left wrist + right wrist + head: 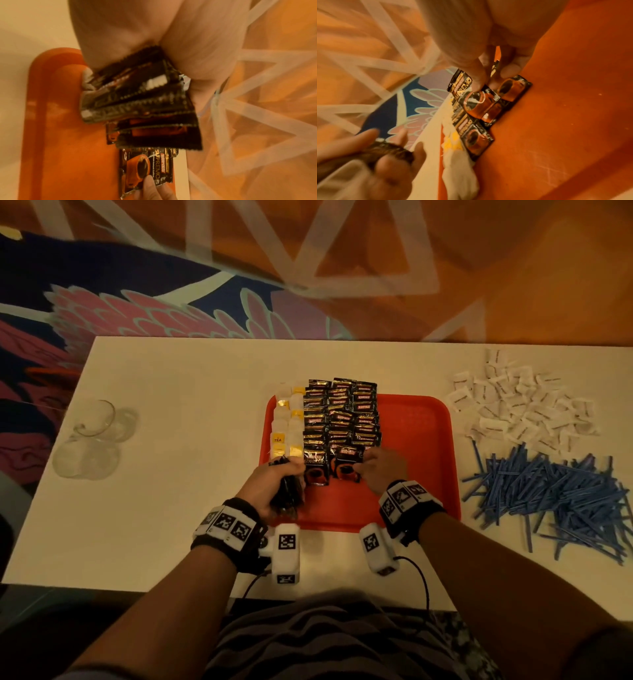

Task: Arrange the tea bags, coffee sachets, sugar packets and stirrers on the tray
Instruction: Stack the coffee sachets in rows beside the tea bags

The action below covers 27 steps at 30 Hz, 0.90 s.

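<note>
Left hand [274, 484]: nearest, at tray's near-left corner, fingers clenched around a stack of black coffee sachets [137, 97].
Right hand [382, 469]: fingertips [477, 82] pinching one sachet [481, 105] at the near end of the rows.
Tray [418, 440]: red, on white table [171, 405]; sachet rows [342, 416] on left half, tea bags [286, 426] along left edge.
Sugar packets [520, 405]: heaped on table, right of tray.
Stirrers [555, 494]: blue pile, nearer than sugar.
Glasses [92, 436]: far left.
</note>
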Each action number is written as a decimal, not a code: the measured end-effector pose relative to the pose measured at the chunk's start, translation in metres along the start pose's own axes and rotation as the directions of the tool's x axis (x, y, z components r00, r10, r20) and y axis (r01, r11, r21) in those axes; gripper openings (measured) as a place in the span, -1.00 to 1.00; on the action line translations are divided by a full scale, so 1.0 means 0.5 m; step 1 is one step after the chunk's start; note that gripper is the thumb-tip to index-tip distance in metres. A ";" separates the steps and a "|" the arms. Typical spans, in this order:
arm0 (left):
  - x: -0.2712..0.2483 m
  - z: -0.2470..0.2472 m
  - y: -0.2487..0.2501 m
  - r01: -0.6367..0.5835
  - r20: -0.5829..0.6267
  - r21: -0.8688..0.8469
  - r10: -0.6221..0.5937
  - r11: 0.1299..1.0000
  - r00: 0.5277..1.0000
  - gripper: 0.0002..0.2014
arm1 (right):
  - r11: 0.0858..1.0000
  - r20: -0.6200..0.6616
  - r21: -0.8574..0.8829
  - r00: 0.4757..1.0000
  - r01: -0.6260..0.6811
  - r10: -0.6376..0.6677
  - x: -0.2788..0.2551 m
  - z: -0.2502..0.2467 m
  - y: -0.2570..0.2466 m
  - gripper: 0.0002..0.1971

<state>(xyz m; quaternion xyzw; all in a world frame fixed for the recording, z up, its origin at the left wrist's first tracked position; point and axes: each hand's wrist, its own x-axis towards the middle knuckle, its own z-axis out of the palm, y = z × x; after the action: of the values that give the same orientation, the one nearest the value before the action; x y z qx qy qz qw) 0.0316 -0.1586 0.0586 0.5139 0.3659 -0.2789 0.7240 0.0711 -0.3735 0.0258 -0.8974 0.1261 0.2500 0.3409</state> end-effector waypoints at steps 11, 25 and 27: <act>-0.020 -0.076 -0.034 -0.038 -0.014 -0.079 0.037 0.996 0.999 -0.91 | 0.990 -0.019 0.066 0.992 -0.126 0.127 0.051 0.052 0.005 -0.83; -0.034 -0.066 -0.037 -0.034 -0.005 -0.149 0.034 0.988 0.999 -0.94 | 0.980 -0.068 0.134 0.985 -0.150 0.160 0.060 0.065 0.006 -0.79; -0.036 -0.067 -0.038 -0.027 -0.006 -0.149 0.027 0.988 1.000 -0.93 | 0.978 -0.065 0.147 0.985 -0.149 0.160 0.058 0.065 0.007 -0.79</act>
<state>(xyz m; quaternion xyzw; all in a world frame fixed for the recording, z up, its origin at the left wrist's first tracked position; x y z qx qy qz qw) -0.0017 -0.1325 0.0562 0.4639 0.3804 -0.2399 0.7633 0.0824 -0.3557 -0.0121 -0.8673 0.2259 0.2319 0.3781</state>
